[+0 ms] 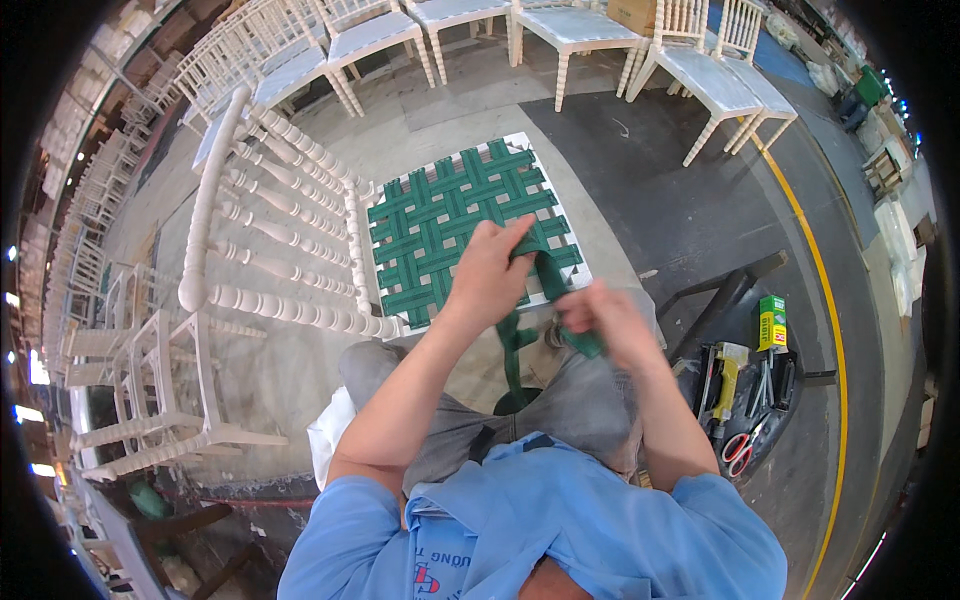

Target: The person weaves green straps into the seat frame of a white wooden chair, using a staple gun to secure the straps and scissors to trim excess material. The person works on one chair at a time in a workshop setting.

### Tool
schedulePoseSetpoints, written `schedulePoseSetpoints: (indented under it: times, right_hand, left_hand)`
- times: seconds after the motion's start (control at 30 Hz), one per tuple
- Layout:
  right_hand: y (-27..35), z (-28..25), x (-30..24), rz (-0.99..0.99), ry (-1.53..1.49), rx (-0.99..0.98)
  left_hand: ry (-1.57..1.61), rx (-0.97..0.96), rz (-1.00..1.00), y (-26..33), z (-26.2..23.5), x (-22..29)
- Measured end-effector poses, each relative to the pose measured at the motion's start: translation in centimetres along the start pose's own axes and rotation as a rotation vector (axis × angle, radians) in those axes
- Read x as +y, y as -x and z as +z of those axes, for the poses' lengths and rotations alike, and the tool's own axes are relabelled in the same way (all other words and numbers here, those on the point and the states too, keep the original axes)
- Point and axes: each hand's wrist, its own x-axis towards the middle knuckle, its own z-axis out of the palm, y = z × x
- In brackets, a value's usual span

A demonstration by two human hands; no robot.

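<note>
A white chair (pixel 205 225) with turned spindles lies in front of me, its back to the left. Green webbing (pixel 425 215) is woven in a lattice over its white seat frame (pixel 585 272). At the seat's near right corner, my left hand (pixel 492 272) pinches a loose green webbing strap (pixel 547 272) between thumb and forefinger. Smeared by motion, my right hand (pixel 612 318) grips the same strap just right of the seat edge, and a folded length shows below its fingers. Another length of strap hangs between my knees toward a dark round shape on the floor.
To my right, a dark stand (pixel 770 420) carries red-handled scissors (pixel 738 455), a yellow tool (pixel 730 380) and a green-and-yellow box (pixel 772 322). White chairs (pixel 570 30) line the far side. Unfinished chair frames (pixel 150 400) stand at left. A yellow line (pixel 822 270) crosses the floor.
</note>
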Motion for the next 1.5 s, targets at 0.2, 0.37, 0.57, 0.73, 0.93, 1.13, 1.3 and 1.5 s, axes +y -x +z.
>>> schedulePoseSetpoints:
  times: [0.2,0.37,0.57,0.73,0.93,1.13,1.3,1.5]
  right_hand:
    - [-4.0,5.5,-3.1,-0.023,-0.811,0.070]
    - [-5.0,2.4,-2.1,-0.114,-0.833,0.120]
    - [-9.7,-2.1,-3.1,-0.070,-0.601,0.246]
    - [-15.2,-9.6,3.6,0.034,-0.239,0.475]
    - [-18.7,-5.3,7.6,0.303,-0.035,0.304]
    - [-18.1,-6.2,6.9,0.306,-0.001,0.246]
    - [-15.2,-1.9,8.1,0.502,-0.038,0.202]
    - [-10.0,2.7,9.5,0.834,0.026,0.065]
  left_hand:
    - [-0.204,-0.019,0.105,3.8,1.6,3.1]
    - [-0.046,-0.172,-0.082,11.4,3.2,2.1]
    - [0.244,-0.156,-0.424,18.1,5.0,-5.1]
    - [0.657,0.503,-0.833,15.0,-0.8,-9.7]
    - [0.581,0.705,-0.870,12.7,-9.1,-10.8]
    - [0.617,0.729,-0.899,10.8,-9.2,-12.9]
    - [0.582,0.730,-0.956,11.1,-13.6,-16.3]
    - [0.535,0.679,-0.960,11.7,-18.8,-18.3]
